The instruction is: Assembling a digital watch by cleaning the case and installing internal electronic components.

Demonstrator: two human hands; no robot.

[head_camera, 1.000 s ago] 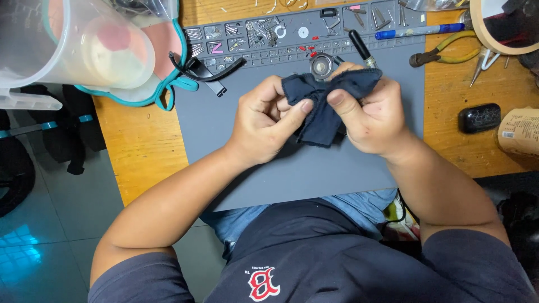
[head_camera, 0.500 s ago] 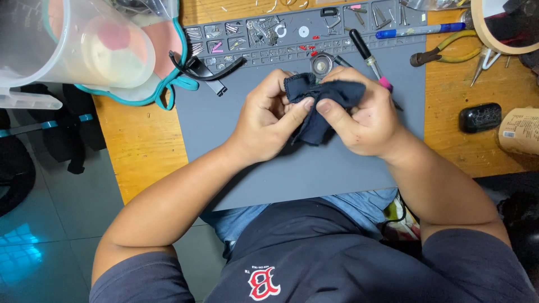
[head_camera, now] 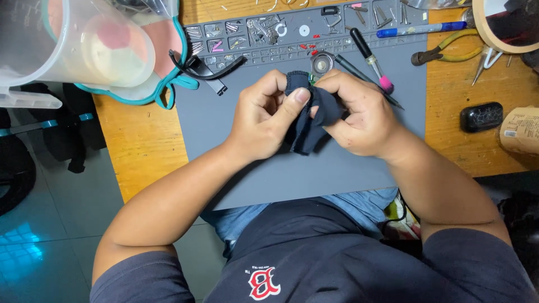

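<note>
Both hands are up over the grey work mat (head_camera: 337, 168), working one small piece of dark navy cloth (head_camera: 306, 126) between them. The left hand (head_camera: 264, 120) is curled tight, thumb pressed flat on the cloth's upper edge, fingers folded under it. The right hand (head_camera: 359, 115) is closed too, fingertips bunching the fabric from the other side, so the cloth sits pinched in the middle, its loose end hanging just above the mat. Right behind the knuckles lies a small round metal part (head_camera: 321, 63), and beside it a black-handled tool with a pink tip (head_camera: 370, 60). The mat's far strip holds tiny parts in compartments. Off to the right on the wooden table (head_camera: 140, 140): yellow-handled pliers (head_camera: 443, 55), a blue pen (head_camera: 421, 29), a small black case (head_camera: 481, 116).
</note>
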